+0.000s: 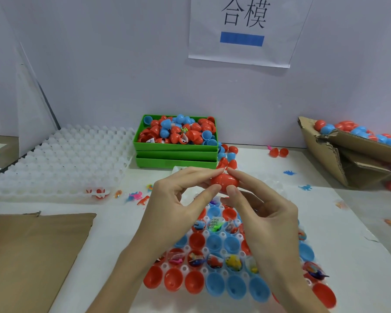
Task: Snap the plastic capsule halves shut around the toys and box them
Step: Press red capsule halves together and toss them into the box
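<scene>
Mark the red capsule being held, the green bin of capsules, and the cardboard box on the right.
red capsule (224, 181), head view, on the shell's front between the fingertips.
green bin (175, 147), head view, on its front wall.
cardboard box (325, 150), head view, on its torn corrugated flap.

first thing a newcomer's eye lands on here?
Centre frame, the left hand and right hand pinch a red capsule between fingertips, above a white tray of open red and blue halves, some holding toys. Behind sits a green bin heaped with capsules, and at far right a cardboard box of closed ones.
</scene>
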A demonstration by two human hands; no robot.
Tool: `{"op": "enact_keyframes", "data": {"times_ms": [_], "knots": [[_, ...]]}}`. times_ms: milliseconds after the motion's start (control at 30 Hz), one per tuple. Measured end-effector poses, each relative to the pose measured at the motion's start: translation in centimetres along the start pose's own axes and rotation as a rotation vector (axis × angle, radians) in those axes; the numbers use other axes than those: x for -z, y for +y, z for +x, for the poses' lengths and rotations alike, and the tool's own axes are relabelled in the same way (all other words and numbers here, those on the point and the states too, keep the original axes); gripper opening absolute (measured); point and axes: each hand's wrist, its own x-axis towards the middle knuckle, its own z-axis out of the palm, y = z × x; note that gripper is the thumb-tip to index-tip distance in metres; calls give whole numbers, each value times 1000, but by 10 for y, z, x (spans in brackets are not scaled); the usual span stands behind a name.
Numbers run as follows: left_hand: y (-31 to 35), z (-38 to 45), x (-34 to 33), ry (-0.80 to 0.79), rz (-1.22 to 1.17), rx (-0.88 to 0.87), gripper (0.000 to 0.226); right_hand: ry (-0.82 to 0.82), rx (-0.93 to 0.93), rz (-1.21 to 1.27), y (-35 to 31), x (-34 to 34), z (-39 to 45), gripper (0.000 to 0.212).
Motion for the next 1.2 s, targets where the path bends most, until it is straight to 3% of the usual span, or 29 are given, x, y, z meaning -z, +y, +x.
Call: {"op": "enact_keyframes", "data": {"times_ms": [667, 1200], "knots": [[1, -4, -12, 43, 132, -60, 30, 54, 26, -54, 6, -4, -1, 32], [-1, -2, -6, 21, -16, -70, 35, 63, 18, -1, -5, -6, -5, 34]]}}
